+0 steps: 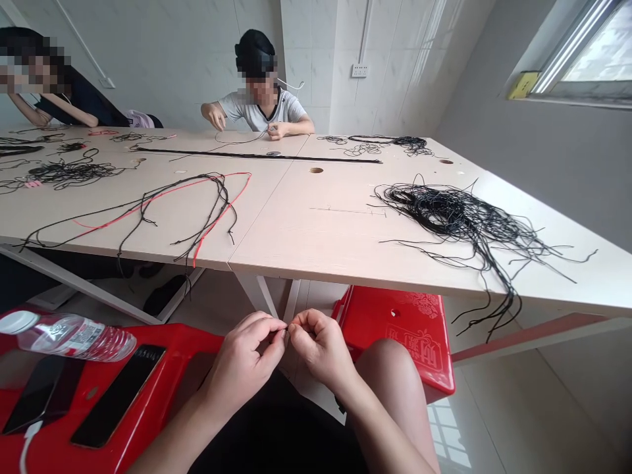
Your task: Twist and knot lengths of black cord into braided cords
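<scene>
My left hand and my right hand meet over my lap, in front of the table edge. Both are closed in a pinch, fingertips almost touching. A small piece of thin black cord shows between them; most of it is hidden by my fingers. On the table beyond lie looped black cords with a red cord among them, some ends hanging over the edge. A large tangled bundle of black cords rests to the right.
The pale table spans the view, with a long straight black cord bundle across it. Two people sit opposite. A red stool stands under the table edge. At left, a bottle and phones lie on another red stool.
</scene>
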Tool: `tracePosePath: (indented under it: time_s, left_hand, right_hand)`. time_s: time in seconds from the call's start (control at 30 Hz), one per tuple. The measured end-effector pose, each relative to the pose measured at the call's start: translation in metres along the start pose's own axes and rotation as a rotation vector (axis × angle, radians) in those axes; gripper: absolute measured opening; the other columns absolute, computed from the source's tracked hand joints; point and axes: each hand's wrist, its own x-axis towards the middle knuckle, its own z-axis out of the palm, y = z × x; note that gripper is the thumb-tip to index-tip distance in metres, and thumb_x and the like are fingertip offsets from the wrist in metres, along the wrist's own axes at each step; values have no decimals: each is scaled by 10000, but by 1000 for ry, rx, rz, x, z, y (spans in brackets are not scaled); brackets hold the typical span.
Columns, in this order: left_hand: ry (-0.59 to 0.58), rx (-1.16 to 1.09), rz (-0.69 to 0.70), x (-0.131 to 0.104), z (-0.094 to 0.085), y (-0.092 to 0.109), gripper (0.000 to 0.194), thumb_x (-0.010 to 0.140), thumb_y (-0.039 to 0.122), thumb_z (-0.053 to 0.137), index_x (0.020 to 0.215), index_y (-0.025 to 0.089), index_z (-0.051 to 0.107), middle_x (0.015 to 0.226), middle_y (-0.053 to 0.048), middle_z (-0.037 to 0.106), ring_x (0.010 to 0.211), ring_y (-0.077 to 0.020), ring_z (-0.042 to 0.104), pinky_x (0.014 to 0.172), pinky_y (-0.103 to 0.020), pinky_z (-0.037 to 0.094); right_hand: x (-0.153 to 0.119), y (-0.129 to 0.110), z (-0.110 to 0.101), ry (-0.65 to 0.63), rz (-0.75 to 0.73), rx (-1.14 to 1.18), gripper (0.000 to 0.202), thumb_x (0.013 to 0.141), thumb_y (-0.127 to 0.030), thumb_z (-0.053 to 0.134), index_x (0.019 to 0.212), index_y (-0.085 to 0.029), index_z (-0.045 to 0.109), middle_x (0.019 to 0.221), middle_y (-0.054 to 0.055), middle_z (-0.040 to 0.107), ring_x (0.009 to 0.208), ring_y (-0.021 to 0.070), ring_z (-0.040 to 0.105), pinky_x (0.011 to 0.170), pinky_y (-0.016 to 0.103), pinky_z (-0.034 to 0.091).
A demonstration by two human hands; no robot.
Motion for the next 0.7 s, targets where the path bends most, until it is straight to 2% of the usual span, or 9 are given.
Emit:
tracePosePath:
  time_s: [0.13,0.3,0.47,0.7]
  left_hand:
    - [29,-81,5,0,1,1,123,834,104,565,912,164,639,834,-22,657,697,-92,649,635,-174,539]
    - [82,-7,85,2,-1,3,142,817,87,591,919,155,663,829,-34,670,761,-117,662,699,-203,550]
    - [66,12,116,3,-5,7,154,820,81,585,933,135,673,828,-51,670,774,-120,663,717,-206,548]
    - [85,67,122,3,-7,12,103,818,92,576,835,162,649,753,-27,652,731,-126,649,680,-225,545]
  right_hand:
    - [1,0,-3,-43,16,164,174,783,-310,540,671,-179,514,499,-49,505,459,73,461,439,189,368]
    - [1,2,-4,-87,25,323,230,786,-371,595,687,-175,528,488,-57,506,442,66,455,444,194,392]
    - [-2,1,-5,-68,1,286,244,779,-382,609,682,-174,524,501,-49,519,453,71,468,439,197,397]
    - [-6,1,-3,-41,-23,206,230,796,-377,577,697,-175,527,488,-56,483,445,65,427,416,189,373]
